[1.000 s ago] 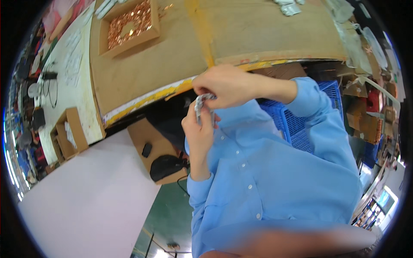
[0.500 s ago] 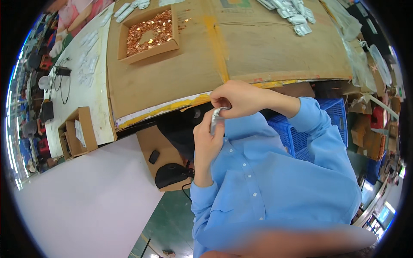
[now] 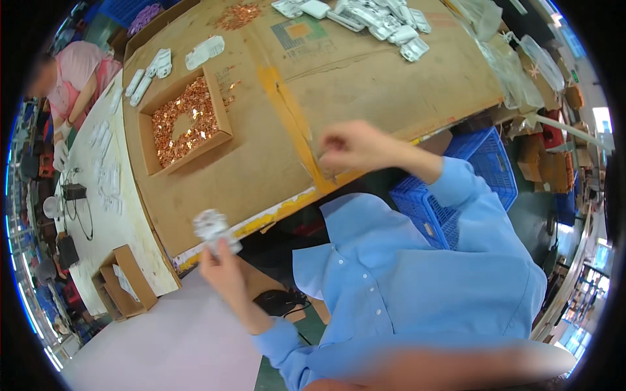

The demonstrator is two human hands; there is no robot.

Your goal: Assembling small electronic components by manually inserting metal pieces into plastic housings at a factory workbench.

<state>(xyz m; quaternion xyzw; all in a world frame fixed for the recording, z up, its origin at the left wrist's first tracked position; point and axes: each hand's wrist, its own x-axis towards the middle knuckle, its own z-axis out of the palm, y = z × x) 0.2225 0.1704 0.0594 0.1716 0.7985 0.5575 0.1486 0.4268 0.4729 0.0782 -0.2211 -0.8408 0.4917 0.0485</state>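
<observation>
green floor point(image 3: 272, 378) | cardboard-covered worktable point(image 3: 385, 91) | white side table point(image 3: 140, 228) | bright light strips point(image 3: 52, 360), far left

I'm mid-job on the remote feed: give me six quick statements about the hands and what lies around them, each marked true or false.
1. The left hand holds a pale part. True.
2. The right hand touches that part too. False: a clear gap separates them.
3. Copper-coloured pieces lie in an open cardboard box. True.
4. All of those pieces are inside the box. False: some lie loose outside it.
5. A pile of white parts lies left of the box. False: it lies to the box's right in the view, farther back.
6. A blue crate is below the right forearm in the view. True.
</observation>
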